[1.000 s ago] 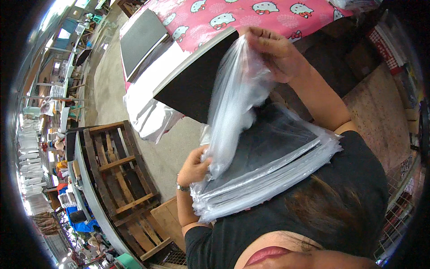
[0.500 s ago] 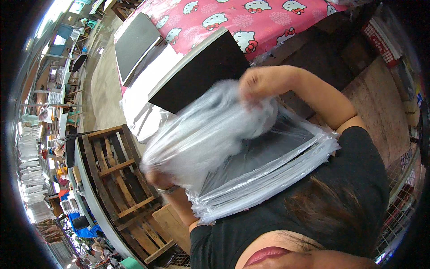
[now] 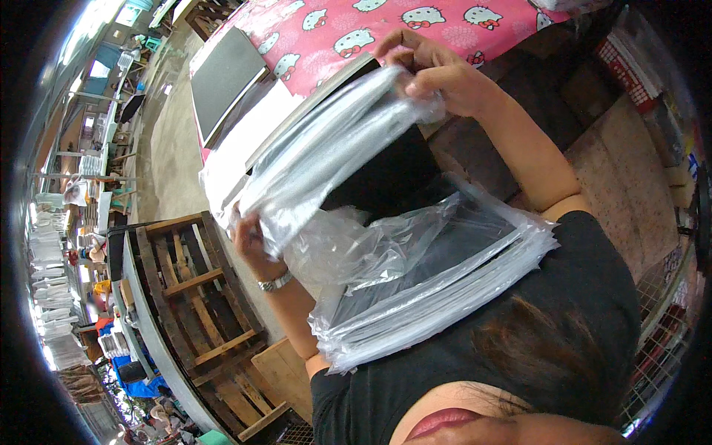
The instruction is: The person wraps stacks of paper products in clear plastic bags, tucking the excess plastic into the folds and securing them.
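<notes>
Between my two hands stretches a clear plastic bag [image 3: 334, 148], bunched and slightly blurred. My left hand [image 3: 256, 241], with a metal watch [image 3: 274, 282] on the wrist, is closed on its near-left end. The fingers of my right hand [image 3: 437, 74] pinch its far-right end. The bag's gathered edge lies across a thick, flat black book-like object [image 3: 393, 174], whose greyish far edge shows beyond the plastic. Loose film hangs from it toward my body. Against my black shirt rests a stack of clear plastic bags [image 3: 437, 304] with layered edges.
A second dark, flat book-like object [image 3: 228, 81] lies at the far left on white material [image 3: 248, 133]. Underneath is a table with a pink cartoon-print cover [image 3: 445, 37]. A wooden pallet [image 3: 196, 289] stands at my left, a red basket [image 3: 630, 74] at the far right.
Both hands have moved away from me, carrying the plastic bag onto the far part of the black object. The bag is now drawn out along that object's far edge.
</notes>
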Available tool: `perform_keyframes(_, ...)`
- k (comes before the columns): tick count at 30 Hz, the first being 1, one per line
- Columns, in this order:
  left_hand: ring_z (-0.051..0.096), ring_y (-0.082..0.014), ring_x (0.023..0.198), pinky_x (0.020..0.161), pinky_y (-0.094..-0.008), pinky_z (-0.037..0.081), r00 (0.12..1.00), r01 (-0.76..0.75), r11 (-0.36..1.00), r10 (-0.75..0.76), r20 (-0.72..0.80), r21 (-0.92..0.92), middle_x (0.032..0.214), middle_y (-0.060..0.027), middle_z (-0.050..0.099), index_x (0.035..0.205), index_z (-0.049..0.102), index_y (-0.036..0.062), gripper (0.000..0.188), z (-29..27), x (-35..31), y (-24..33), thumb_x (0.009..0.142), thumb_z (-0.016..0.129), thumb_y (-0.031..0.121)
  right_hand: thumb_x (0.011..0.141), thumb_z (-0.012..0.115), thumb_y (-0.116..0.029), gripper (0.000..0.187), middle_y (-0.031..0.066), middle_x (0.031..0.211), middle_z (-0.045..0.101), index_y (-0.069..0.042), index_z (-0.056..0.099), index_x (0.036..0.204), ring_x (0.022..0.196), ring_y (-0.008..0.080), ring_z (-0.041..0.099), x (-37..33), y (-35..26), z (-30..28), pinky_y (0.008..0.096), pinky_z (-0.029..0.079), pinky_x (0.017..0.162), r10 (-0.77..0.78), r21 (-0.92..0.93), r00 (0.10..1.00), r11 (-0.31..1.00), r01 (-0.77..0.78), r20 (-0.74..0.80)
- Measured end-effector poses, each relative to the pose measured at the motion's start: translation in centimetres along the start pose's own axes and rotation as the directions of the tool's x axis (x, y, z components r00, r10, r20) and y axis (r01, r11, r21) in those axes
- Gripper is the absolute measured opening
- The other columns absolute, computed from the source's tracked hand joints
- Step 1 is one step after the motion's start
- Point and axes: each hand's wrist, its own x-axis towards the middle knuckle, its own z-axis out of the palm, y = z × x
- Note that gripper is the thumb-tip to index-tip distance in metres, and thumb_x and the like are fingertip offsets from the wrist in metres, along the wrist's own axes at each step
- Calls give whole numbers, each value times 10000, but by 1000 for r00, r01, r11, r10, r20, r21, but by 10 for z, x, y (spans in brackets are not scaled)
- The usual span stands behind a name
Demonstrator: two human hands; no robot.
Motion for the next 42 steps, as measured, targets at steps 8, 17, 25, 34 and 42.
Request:
perform_keyframes(8, 421, -67, 576, 516, -220, 372, 992, -96, 647, 122, 22, 756, 990, -88, 637, 1333, 439, 24, 566, 74, -22, 29, 776, 400, -64, 710, 551, 69, 493, 153, 1035, 490, -92, 577, 1175, 856, 310, 587, -23, 19, 29, 377, 510, 774, -458, -989, 886, 150, 0, -70)
perform_keyframes(17, 474, -65, 574, 534, -183, 345, 993, 122, 843, -101, -68, 524, 713, -51, 615, 1028, 621, -48, 243, 45, -68, 79, 809, 573, 45, 800, 627, -63, 130, -19, 710, 565, -1, 639, 914, 680, 50, 515, -50, -45, 40, 209, 400, 609, 215, -530, 969, 812, -246, -120)
perform_keyframes(25, 571, -153, 668, 574, -264, 435, 466, 815, 450, -883, 49, 365, 823, -83, 617, 1008, 564, -23, 311, -1, -54, -2, 755, 679, 117, 736, 721, -163, 360, 26, 832, 588, -16, 598, 1040, 728, 95, 539, -91, 47, -34, 220, 417, 686, 661, -15, 749, 749, -662, -32)
perform_keyframes(34, 530, -149, 743, 667, -264, 438, 782, 205, 313, -622, 38, 927, 865, -61, 570, 1003, 575, -1, 242, -127, -145, -161, 802, 626, 122, 785, 675, -284, 290, 50, 909, 651, -87, 653, 996, 802, 176, 594, -113, 169, -93, 290, 472, 725, 781, -612, 455, 119, -782, -428)
perform_keyframes(42, 494, -146, 810, 749, -264, 441, 727, -216, 909, 393, -563, 356, 902, -41, 529, 999, 584, 18, 189, -117, -68, -5, 843, 579, 126, 925, 512, -342, 434, 131, 1189, 579, -20, 551, 1213, 1116, 245, 526, -85, 102, -3, 335, 385, 972, 746, -478, 494, 665, -574, 445)
